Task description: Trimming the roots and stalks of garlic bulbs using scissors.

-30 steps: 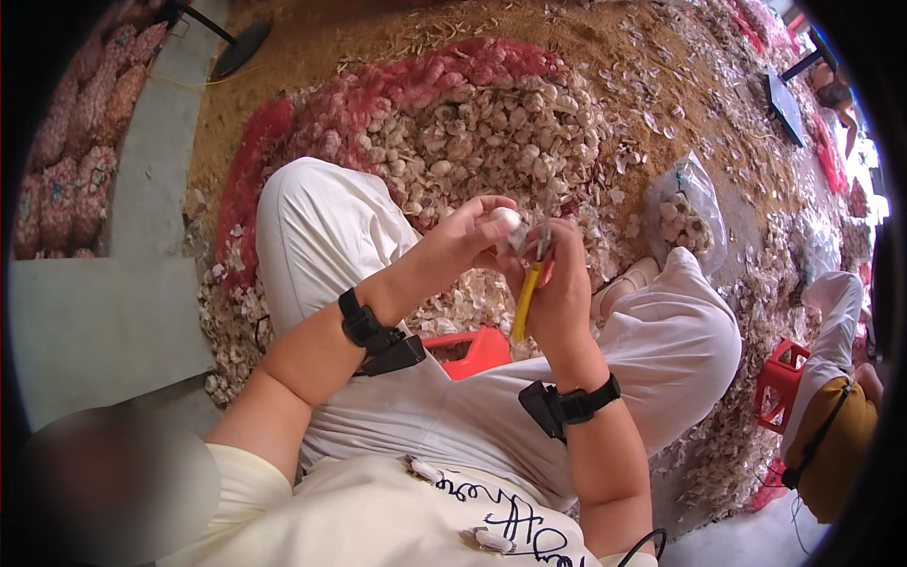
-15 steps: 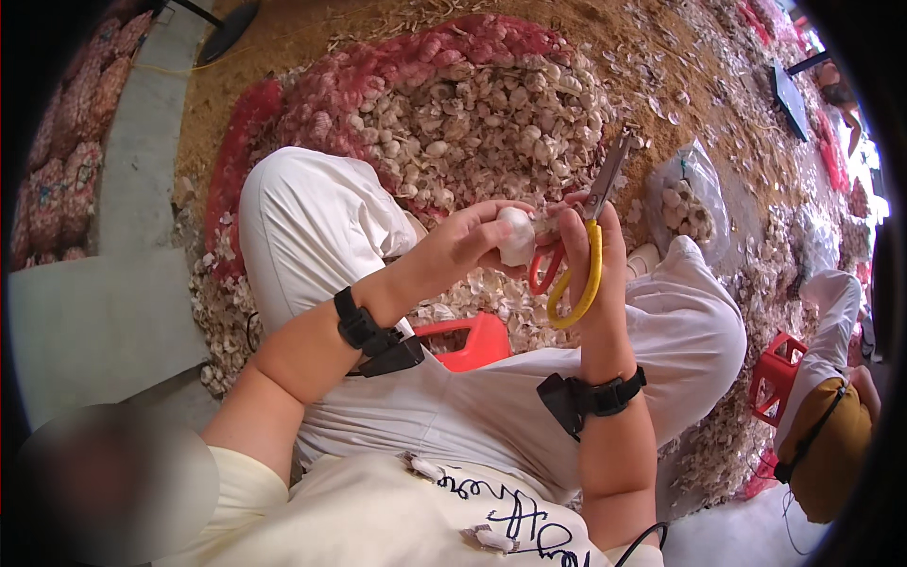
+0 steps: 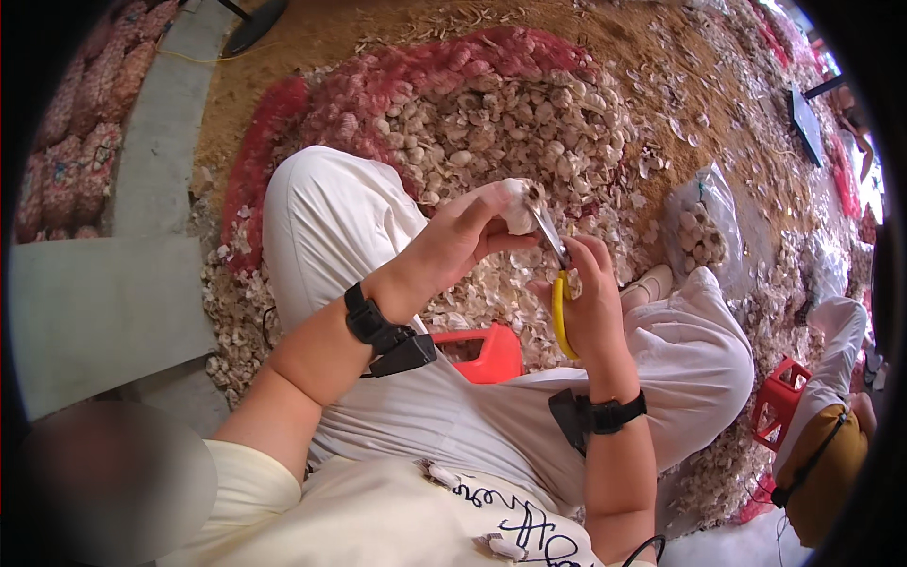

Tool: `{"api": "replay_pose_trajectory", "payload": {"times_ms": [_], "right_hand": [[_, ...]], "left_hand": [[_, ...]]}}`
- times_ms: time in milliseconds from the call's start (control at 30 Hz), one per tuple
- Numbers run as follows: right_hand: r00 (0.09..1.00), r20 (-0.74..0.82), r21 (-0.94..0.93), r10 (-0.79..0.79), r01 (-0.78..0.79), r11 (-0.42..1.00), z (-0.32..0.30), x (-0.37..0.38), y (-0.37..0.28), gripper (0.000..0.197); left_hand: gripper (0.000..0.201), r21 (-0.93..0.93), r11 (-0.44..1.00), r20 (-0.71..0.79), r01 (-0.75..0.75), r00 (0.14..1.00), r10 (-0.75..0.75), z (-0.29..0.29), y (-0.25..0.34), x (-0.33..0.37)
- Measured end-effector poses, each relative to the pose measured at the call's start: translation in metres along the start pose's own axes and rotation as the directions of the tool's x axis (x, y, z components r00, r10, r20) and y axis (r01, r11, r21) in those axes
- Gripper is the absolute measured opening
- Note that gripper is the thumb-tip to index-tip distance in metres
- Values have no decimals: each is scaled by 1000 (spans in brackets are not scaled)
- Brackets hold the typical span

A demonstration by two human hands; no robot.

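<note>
Between the fingertips of my left hand (image 3: pixel 463 236) is a white garlic bulb (image 3: pixel 517 210), its root end turned toward the right. My right hand (image 3: pixel 597 298) is closed round the scissors (image 3: pixel 562 319), whose yellow handle loop shows below the fingers. The metal blades point up and left, and their tips meet the bulb near its root end; whether they touch it I cannot tell. Beyond both hands lies a heap of garlic bulbs and loose skins (image 3: pixel 491 128), edged by a red mesh bag (image 3: pixel 350 113).
A red plastic stool (image 3: pixel 496 354) shows between my legs. To the right lies a clear plastic bag of garlic (image 3: pixel 704 236). Full mesh sacks (image 3: pixel 99 94) stand at the far left. Another person (image 3: pixel 827 463) sits at the right by a red stool (image 3: pixel 779 402).
The scissors have swung from pointing up and away to angling left, with their blades now at the bulb. My left hand has raised and turned the bulb, so its root end shows.
</note>
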State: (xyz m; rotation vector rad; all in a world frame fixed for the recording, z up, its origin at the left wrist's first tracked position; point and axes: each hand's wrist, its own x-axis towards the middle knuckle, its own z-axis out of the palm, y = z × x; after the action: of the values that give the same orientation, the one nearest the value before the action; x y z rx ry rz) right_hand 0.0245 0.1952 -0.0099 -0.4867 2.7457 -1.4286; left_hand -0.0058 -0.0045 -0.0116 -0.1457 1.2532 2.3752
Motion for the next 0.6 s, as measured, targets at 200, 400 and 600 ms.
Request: {"api": "replay_pose_trajectory", "payload": {"times_ms": [200,400,600], "right_hand": [[986,65,136,152,-160,978,5,-2,1,50],[954,105,282,282,-301,911,22,-9,5,52],[860,224,283,458,-507,814,19,-9,-3,48]], "left_hand": [[51,218,976,37,-26,999,18,5,-7,-1],[53,455,882,2,-122,991,136,-1,-12,1],[55,253,963,0,-89,996,92,7,-7,0]]}}
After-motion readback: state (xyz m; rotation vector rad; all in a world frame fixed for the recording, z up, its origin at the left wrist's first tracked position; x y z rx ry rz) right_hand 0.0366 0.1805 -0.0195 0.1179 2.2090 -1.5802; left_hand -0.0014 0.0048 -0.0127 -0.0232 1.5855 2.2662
